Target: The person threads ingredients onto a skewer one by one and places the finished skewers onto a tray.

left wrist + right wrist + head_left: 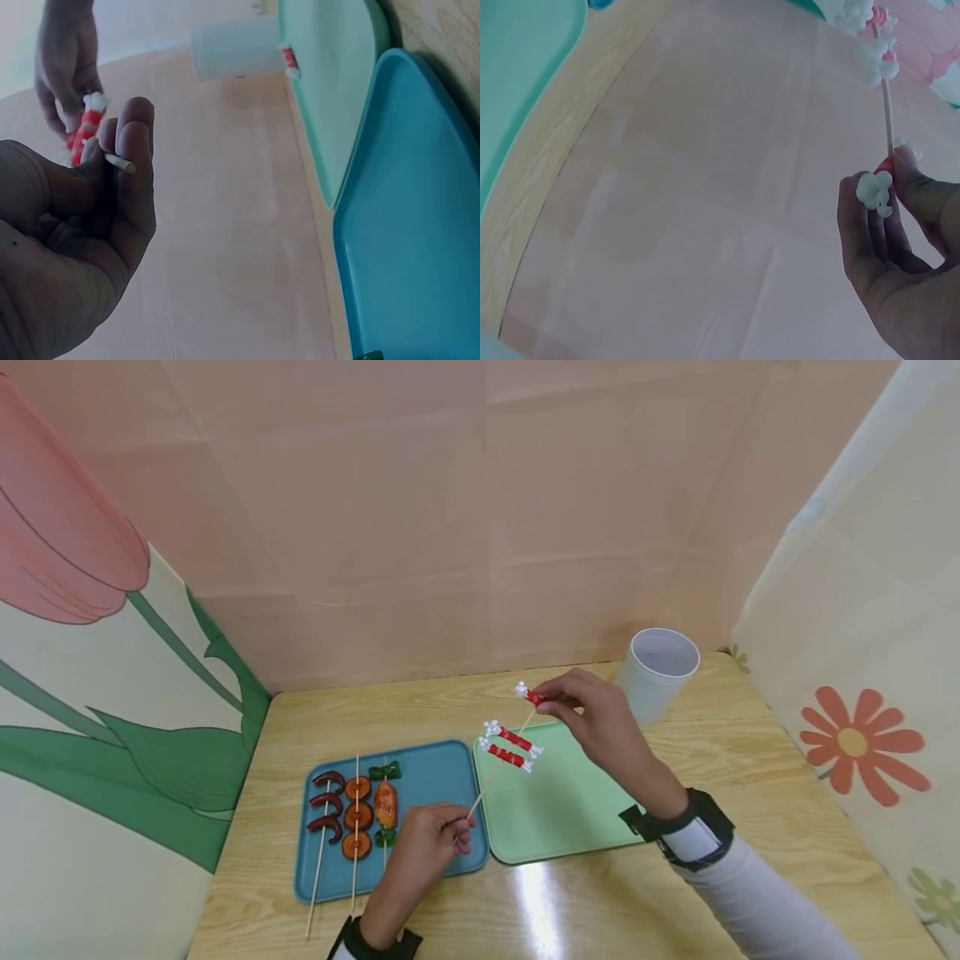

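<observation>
Low over the blue tray, my left hand (427, 843) pinches the lower end of a wooden skewer (483, 792); its cut end (130, 169) pokes past the fingers in the left wrist view. Two red toy pieces (514, 740) with knobbly white ends are threaded partway up the stick. At the skewer's upper end, my right hand (600, 718) pinches a third red-and-white toy piece (534, 697) between thumb and fingers. In the right wrist view that piece's white end (875, 191) shows beside the fingertips, against the stick. Whether the tip passes through it is hidden.
Beneath the hands lie a green tray (555, 810) and a blue tray (442, 768), side by side. Several loaded skewers rest on the blue one: sausage curls (326, 799), orange rounds (357, 816), a wing-like piece (386, 804). A white cup (654, 685) stands behind the right hand.
</observation>
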`<move>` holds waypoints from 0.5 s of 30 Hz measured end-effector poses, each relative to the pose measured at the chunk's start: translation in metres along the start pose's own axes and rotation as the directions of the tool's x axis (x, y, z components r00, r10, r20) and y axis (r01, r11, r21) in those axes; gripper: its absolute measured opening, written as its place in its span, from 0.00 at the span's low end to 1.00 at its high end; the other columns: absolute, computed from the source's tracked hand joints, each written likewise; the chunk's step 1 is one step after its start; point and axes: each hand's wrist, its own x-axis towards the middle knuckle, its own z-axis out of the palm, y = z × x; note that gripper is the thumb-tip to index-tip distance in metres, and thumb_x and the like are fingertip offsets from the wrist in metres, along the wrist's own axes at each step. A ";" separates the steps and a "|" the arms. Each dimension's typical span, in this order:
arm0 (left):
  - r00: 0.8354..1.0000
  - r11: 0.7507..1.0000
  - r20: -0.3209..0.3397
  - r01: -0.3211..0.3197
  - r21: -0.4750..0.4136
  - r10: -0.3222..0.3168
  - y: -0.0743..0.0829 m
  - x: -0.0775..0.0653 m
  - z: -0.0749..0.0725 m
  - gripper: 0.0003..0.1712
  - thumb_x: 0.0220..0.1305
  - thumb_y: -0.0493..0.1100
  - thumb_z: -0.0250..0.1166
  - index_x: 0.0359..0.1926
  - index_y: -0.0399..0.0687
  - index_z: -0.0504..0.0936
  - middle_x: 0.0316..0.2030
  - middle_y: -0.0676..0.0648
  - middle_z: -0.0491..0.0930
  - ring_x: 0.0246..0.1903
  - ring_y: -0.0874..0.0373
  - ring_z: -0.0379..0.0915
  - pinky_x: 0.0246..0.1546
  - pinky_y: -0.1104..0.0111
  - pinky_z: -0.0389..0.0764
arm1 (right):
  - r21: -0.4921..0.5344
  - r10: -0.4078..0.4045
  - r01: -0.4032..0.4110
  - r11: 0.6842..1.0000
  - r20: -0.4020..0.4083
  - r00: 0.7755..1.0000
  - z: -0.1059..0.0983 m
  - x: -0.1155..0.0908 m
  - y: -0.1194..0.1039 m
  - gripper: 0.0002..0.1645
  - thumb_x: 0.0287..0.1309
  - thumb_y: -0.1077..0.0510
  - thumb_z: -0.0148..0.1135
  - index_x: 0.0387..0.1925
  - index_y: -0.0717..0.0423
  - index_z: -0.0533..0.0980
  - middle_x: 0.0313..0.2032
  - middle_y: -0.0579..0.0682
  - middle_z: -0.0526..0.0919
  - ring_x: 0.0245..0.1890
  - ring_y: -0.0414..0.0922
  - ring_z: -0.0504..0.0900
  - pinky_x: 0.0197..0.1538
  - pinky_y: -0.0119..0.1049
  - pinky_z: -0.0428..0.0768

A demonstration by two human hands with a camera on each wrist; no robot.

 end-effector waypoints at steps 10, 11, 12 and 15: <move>1.000 1.000 -0.022 0.011 0.008 -0.011 0.002 0.002 0.000 0.10 0.69 0.25 0.61 0.41 0.32 0.88 0.32 0.43 0.87 0.28 0.65 0.81 0.29 0.70 0.90 | 0.012 -0.013 0.013 1.000 0.022 1.000 0.017 -0.010 -0.014 0.13 0.53 0.61 0.76 0.42 0.52 0.88 0.35 0.43 0.87 0.35 0.39 0.86 0.39 0.27 0.86; 1.000 1.000 -0.022 0.010 0.007 -0.010 0.002 0.002 0.000 0.09 0.69 0.25 0.61 0.41 0.32 0.88 0.32 0.43 0.87 0.28 0.66 0.81 0.29 0.70 0.89 | 0.011 -0.009 0.009 1.000 0.037 0.999 0.019 -0.011 -0.015 0.13 0.54 0.61 0.75 0.43 0.51 0.88 0.35 0.43 0.86 0.35 0.38 0.86 0.40 0.29 0.87; 1.000 1.000 -0.023 0.009 0.006 -0.009 0.002 0.002 0.000 0.09 0.69 0.25 0.61 0.40 0.32 0.88 0.32 0.43 0.87 0.28 0.67 0.81 0.29 0.70 0.90 | 0.007 -0.004 0.004 1.000 0.049 0.999 0.020 -0.011 -0.015 0.13 0.55 0.60 0.75 0.43 0.51 0.88 0.35 0.43 0.86 0.35 0.38 0.86 0.40 0.30 0.87; 1.000 1.000 -0.022 0.019 -0.013 -0.019 0.001 0.002 0.000 0.09 0.69 0.26 0.61 0.42 0.31 0.88 0.33 0.42 0.87 0.29 0.66 0.81 0.30 0.69 0.90 | 0.027 0.042 -0.044 0.999 0.067 0.997 0.019 -0.011 -0.012 0.12 0.58 0.59 0.72 0.45 0.50 0.87 0.37 0.43 0.87 0.36 0.38 0.86 0.41 0.29 0.87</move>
